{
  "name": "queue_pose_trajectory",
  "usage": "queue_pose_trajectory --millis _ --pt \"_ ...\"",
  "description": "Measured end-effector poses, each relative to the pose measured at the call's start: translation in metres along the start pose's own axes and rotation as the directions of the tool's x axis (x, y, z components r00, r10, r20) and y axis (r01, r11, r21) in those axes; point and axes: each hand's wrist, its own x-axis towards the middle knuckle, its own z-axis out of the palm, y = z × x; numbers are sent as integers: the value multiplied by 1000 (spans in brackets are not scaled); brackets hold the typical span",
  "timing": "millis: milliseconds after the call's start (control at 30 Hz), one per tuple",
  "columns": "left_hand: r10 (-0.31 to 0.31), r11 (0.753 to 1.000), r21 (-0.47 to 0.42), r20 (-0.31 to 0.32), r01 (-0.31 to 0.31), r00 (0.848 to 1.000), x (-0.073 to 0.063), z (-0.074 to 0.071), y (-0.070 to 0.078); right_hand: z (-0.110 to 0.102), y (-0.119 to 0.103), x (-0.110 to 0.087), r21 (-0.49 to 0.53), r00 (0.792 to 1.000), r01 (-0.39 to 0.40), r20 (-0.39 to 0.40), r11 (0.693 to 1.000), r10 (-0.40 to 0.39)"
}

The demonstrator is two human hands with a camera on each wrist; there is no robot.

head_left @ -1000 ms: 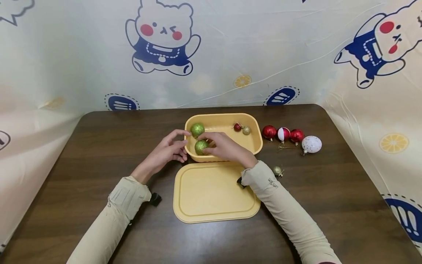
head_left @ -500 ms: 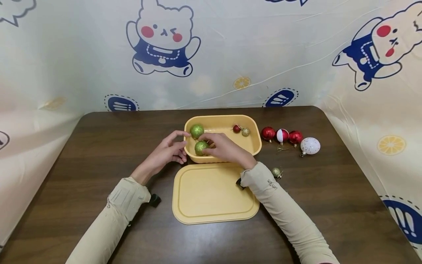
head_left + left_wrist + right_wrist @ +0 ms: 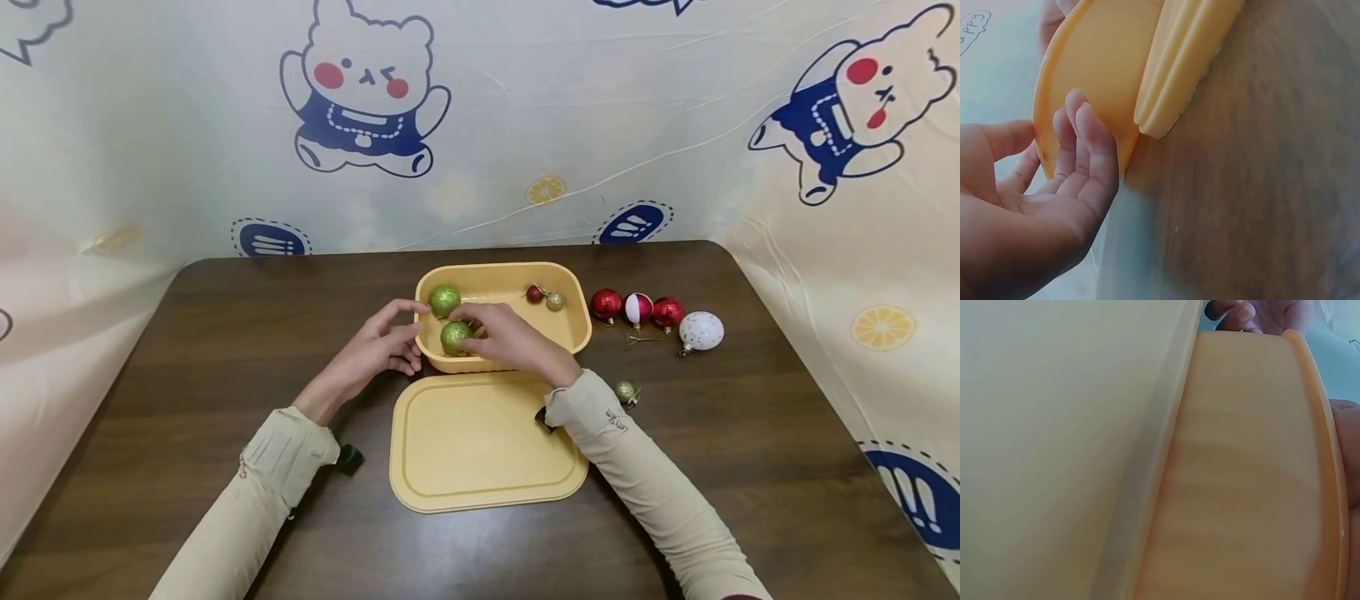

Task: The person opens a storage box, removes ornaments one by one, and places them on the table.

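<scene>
In the head view, my right hand (image 3: 506,333) reaches into the yellow box (image 3: 510,271) and pinches a green glitter bauble (image 3: 454,338) near its front left corner. A second green bauble (image 3: 445,299) lies just behind it. My left hand (image 3: 371,348) is at the box's left end, thumb and index fingertip at the rim. The left wrist view shows that hand's other fingers (image 3: 1095,134) loosely bent beside the outer wall, holding nothing. From the right wrist, the box wall hides most of the right hand (image 3: 1347,450).
A small red bauble (image 3: 535,293) and a small gold one (image 3: 554,302) lie inside the box. The yellow lid (image 3: 487,442) lies in front. To the right sit red baubles (image 3: 668,312), a red-and-white one (image 3: 638,308), a white one (image 3: 701,332) and another small gold bauble (image 3: 626,392).
Everything in the head view has shifted slightly left and down together. Both hands keep their places at the box, and the baubles stay where they were.
</scene>
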Motion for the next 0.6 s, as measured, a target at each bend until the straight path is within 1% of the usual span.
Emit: queue_pose_trajectory --millis 200,300,467,600 --pt "4 1000 9 -5 -4 1000 0 0 1 -1 1 1 -12 1000 2 -12 1000 -2" --pt "5 1000 11 -1 -5 1000 0 0 1 -4 0 -1 -4 1000 -10 -19 1000 10" --pt "6 1000 10 -1 -5 1000 1 1 1 -12 1 -4 22 999 -30 -42 999 31" --pt "1 1000 8 -4 -1 1000 1 1 0 -20 0 -7 12 997 -31 -73 999 32"
